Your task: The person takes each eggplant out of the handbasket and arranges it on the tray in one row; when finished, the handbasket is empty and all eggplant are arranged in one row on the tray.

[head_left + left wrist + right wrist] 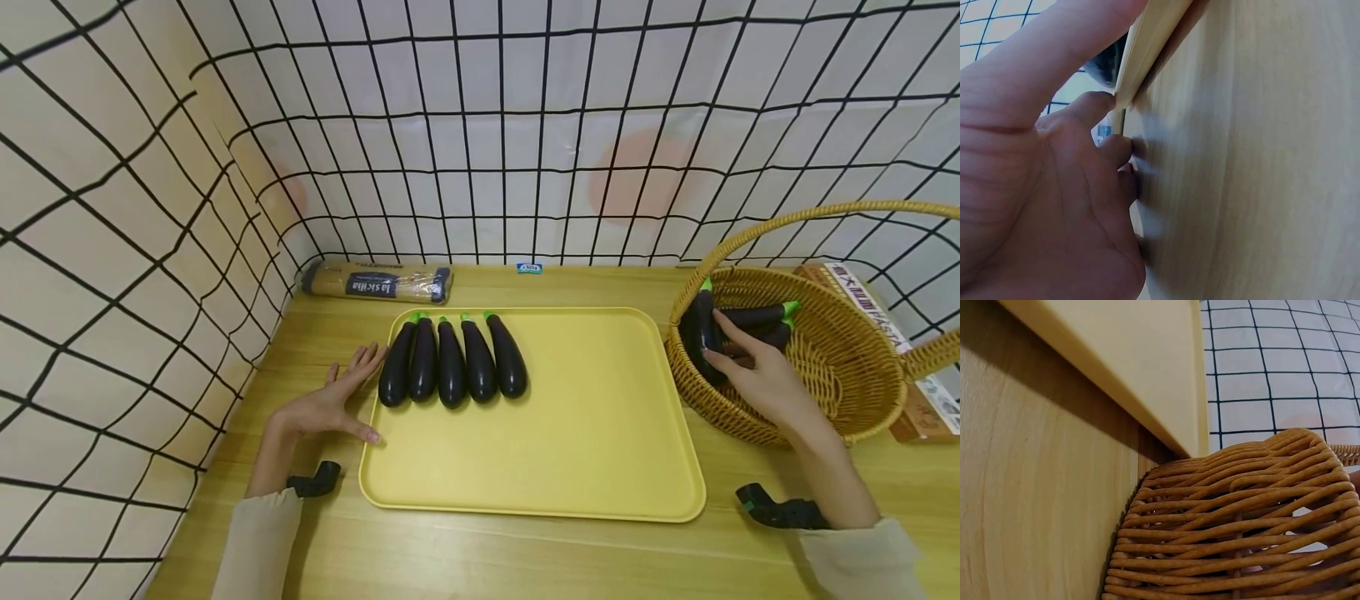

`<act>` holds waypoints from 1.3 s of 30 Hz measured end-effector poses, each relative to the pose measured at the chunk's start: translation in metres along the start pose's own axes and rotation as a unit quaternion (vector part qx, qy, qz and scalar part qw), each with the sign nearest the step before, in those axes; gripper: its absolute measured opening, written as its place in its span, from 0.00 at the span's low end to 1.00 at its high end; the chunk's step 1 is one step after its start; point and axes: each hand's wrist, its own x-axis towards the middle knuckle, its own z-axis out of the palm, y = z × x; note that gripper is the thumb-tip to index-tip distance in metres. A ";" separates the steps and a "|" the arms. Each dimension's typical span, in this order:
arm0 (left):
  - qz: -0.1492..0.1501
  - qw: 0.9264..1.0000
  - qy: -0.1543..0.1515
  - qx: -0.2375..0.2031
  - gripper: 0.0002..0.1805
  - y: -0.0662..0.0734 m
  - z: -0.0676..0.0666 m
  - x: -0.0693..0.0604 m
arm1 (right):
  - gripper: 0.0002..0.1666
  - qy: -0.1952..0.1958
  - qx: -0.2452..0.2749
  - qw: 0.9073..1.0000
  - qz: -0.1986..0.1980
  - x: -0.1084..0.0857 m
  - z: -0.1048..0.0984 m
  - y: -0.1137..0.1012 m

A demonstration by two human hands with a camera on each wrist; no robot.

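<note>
Several dark purple eggplants (452, 367) with green stem ends lie side by side in the left part of a yellow tray (585, 417). My left hand (330, 404) rests at the tray's left edge, fingers spread and thumb over the rim. In the left wrist view the left hand (1054, 187) is close against the side of the tray (1147, 50). Inside the wicker basket (862, 408), my right hand (765, 379) grips an eggplant (703, 329) between thumb and fingers at the left wall. Other eggplants (750, 315) lie beyond it. In the right wrist view, basket weave (1241, 519) hides most of that hand.
A bag of pasta (375, 282) lies behind the tray on the left. Under the basket's right side is a box printed PASTA (870, 304). The basket handle (817, 212) arches above it. Black-gridded cloth walls (487, 125) stand at the back and left.
</note>
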 end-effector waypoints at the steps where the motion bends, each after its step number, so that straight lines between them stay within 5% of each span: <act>1: 0.000 1.000 0.000 0.001 0.75 0.000 0.000 0.000 | 0.41 -0.003 0.004 1.000 0.004 0.000 0.000 -0.001; 7: -0.001 1.000 -0.001 -0.005 0.75 0.000 0.000 0.000 | 0.43 -0.026 0.032 0.999 0.025 0.002 0.000 -0.002; 20: -0.003 1.000 0.003 -0.001 0.75 -0.001 0.001 0.001 | 0.46 -0.002 0.076 0.997 0.022 0.000 0.001 0.000; 30: -0.006 1.000 0.003 0.003 0.75 -0.001 0.001 0.002 | 0.44 -0.047 0.133 0.987 0.078 -0.009 -0.018 0.001; 39: 0.002 1.000 0.000 -0.003 0.75 0.000 0.000 0.000 | 0.41 -0.047 0.087 0.992 0.078 -0.030 -0.034 0.006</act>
